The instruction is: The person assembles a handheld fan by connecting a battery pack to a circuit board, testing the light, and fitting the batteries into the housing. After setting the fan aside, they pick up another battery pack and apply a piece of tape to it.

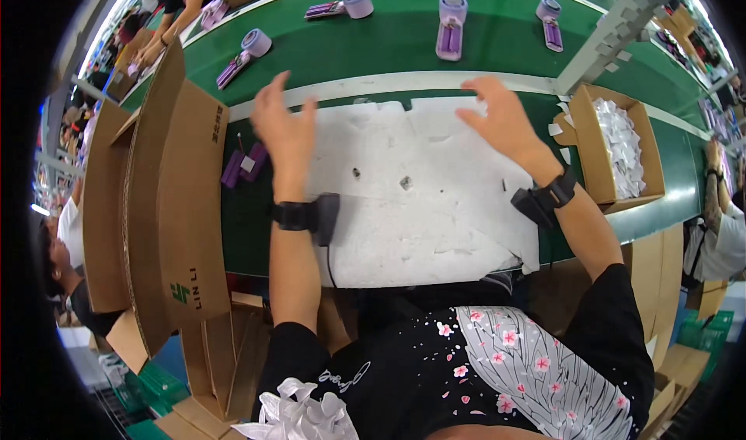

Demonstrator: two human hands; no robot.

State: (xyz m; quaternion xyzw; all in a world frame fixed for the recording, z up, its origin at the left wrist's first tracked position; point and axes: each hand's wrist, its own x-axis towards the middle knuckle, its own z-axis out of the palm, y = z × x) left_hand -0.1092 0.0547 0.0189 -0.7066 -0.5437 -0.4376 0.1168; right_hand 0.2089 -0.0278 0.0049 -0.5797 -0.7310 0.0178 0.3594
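Note:
My left hand (284,125) is raised above the far left corner of a white foam sheet (373,238). Its fingers are apart and nothing is in them. Over the sheet's far right corner is my right hand (501,121), also empty, with thumb and fingers spread. Small purple parts (245,166) with a white label lie on the green surface beside my left wrist. On the green belt beyond stand several purple handheld devices with round lilac heads; one device (451,32) is straight ahead, another (245,58) lies nearest my left hand.
A tall open cardboard box (190,222) rises on the left. At right, a cardboard tray (653,160) holds many small white pieces (620,149). A grey metal post (602,44) stands at the far right. Other people work along both sides, one person's arm (175,28) at far left.

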